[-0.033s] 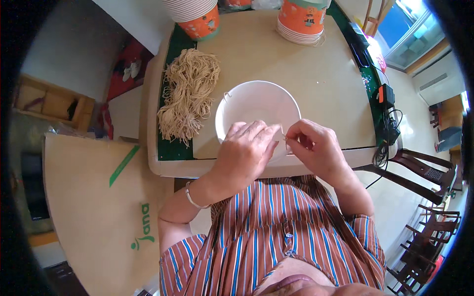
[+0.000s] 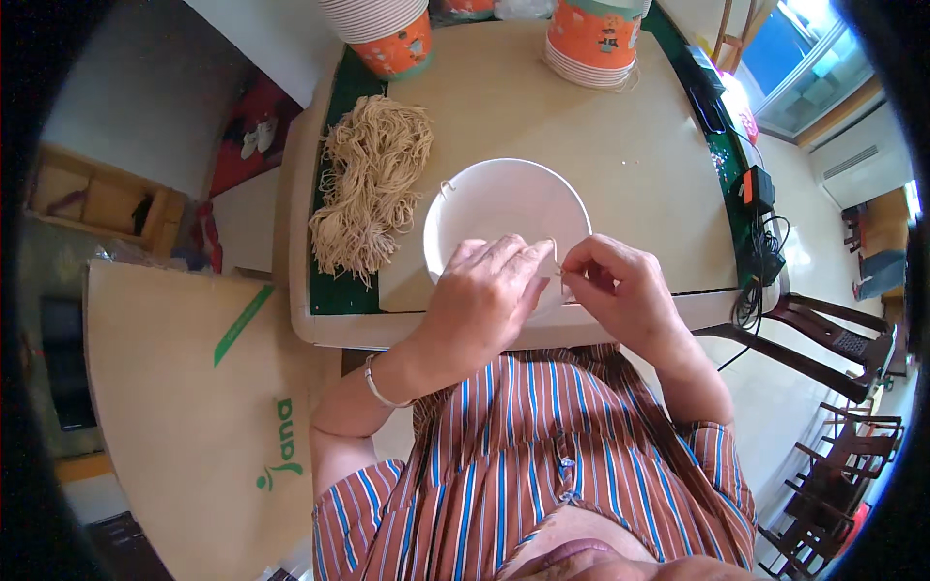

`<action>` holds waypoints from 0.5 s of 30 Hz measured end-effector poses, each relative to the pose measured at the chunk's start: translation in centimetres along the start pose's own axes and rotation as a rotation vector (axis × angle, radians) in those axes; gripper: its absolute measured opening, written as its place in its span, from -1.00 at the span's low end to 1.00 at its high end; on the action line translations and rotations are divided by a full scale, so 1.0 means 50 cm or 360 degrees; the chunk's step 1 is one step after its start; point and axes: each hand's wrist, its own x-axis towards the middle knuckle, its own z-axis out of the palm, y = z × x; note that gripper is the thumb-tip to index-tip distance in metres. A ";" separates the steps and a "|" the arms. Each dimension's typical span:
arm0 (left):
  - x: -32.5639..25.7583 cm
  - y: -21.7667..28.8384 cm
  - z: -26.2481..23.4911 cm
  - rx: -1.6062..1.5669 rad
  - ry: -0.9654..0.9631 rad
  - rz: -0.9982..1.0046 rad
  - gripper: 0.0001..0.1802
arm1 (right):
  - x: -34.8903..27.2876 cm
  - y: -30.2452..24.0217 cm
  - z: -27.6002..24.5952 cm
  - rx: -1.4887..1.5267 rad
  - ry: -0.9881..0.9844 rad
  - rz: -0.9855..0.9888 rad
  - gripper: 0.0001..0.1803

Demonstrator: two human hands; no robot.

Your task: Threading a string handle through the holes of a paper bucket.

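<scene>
Nearest, the left hand (image 2: 484,290) and right hand (image 2: 620,290) meet over the near rim of a smooth round white bowl (image 2: 504,203), fingertips pinching a thin pale string (image 2: 554,254) between them. Beyond, left, lies a tangled bundle of tan strings (image 2: 373,184); farther off stand stacked orange paper cups (image 2: 591,39).

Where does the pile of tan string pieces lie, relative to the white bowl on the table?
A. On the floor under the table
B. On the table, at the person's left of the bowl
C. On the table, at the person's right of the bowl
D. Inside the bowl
B: the pile of tan string pieces rests on the table, to the left of the white bowl and outside its rim.
</scene>
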 end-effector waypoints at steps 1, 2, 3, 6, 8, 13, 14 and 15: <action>0.002 -0.004 0.003 0.0000 0.0004 -0.0001 -0.67 | -0.001 0.001 -0.001 0.0062 -0.0019 0.0046 -0.90; 0.002 -0.011 0.007 -0.0124 -0.0076 -0.0015 -0.69 | -0.001 0.003 -0.001 0.0124 -0.0038 0.0092 -0.90; 0.004 -0.015 0.010 -0.0249 -0.0156 -0.0030 -0.71 | -0.002 0.009 0.001 0.0122 -0.0041 0.0089 -0.90; 0.018 -0.017 0.008 -0.0360 -0.0323 -0.0101 -0.78 | -0.005 0.026 0.008 0.0310 -0.0030 0.0132 -0.91; 0.021 -0.020 0.010 -0.0395 -0.0351 -0.0175 -0.83 | -0.004 0.028 0.009 0.0375 -0.0033 0.0161 -0.91; 0.018 -0.027 0.008 -0.0379 -0.0334 -0.0234 -0.88 | -0.002 0.019 0.010 0.0359 -0.0020 0.0170 -0.90; 0.019 -0.023 -0.001 -0.0344 -0.0325 -0.0240 -0.91 | 0.000 0.016 0.010 0.0305 -0.0014 0.0163 -0.90; 0.019 -0.020 -0.007 -0.0309 -0.0317 -0.0245 -0.92 | -0.001 0.016 0.011 0.0308 -0.0009 0.0166 -0.90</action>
